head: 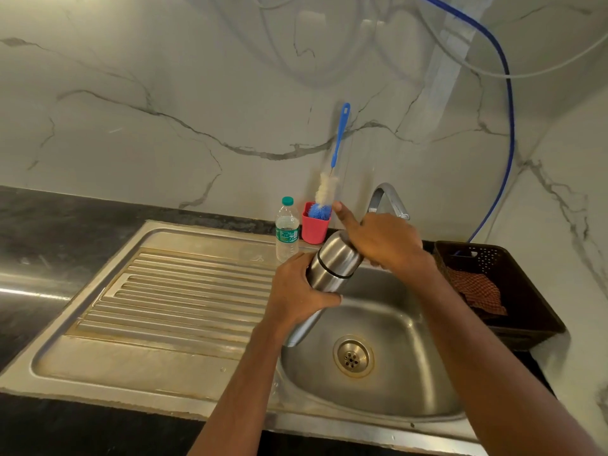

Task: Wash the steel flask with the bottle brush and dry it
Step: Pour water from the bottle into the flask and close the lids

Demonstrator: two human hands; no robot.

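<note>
Left hand (296, 291) gripping flask (332, 268), top tilted up-right

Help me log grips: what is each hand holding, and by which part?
Both hold the steel flask: the left hand grips its body below the black band, the right hand wraps its cap end.

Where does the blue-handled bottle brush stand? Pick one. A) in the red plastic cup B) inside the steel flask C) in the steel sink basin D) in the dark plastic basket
A: the blue-handled bottle brush stands bristles-down in the red plastic cup.
</note>
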